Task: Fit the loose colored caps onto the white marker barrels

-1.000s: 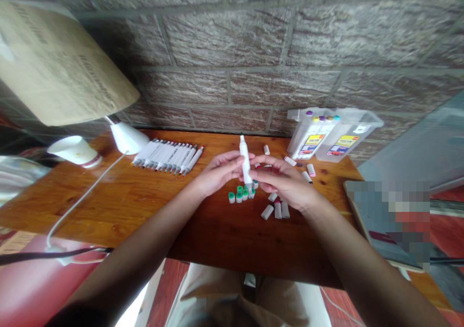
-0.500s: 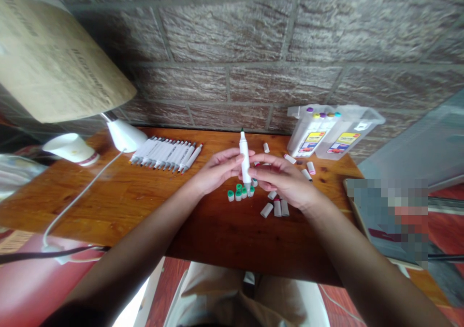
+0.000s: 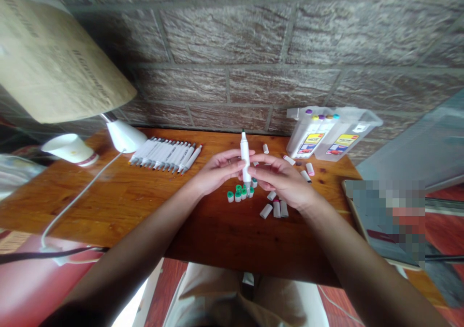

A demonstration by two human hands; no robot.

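Observation:
Both hands hold a white marker (image 3: 245, 157) upright over the wooden table, its dark green tip uncapped and pointing up. From the left, my left hand (image 3: 221, 171) is closed on the barrel with thumb and fingers. My right hand (image 3: 281, 178) pinches the same barrel from the other side. Below the marker stand several green-topped caps (image 3: 238, 192) in a small cluster. Near my right hand lie several loose white caps (image 3: 266, 211), some with pink or red ends. Part of the table behind the hands is hidden.
A row of markers (image 3: 165, 154) lies at the left by a lamp base (image 3: 126, 136) and paper cup (image 3: 70, 149). Clear plastic marker cases (image 3: 333, 133) stand at the back right. A tablet-like device (image 3: 380, 225) sits at the right edge, its screen pixelated. A brick wall (image 3: 224, 80) rises behind.
The marker has shifted very slightly right and down within the hands' hold. Otherwise the scene looks the same, apart from a slight shift of the view.

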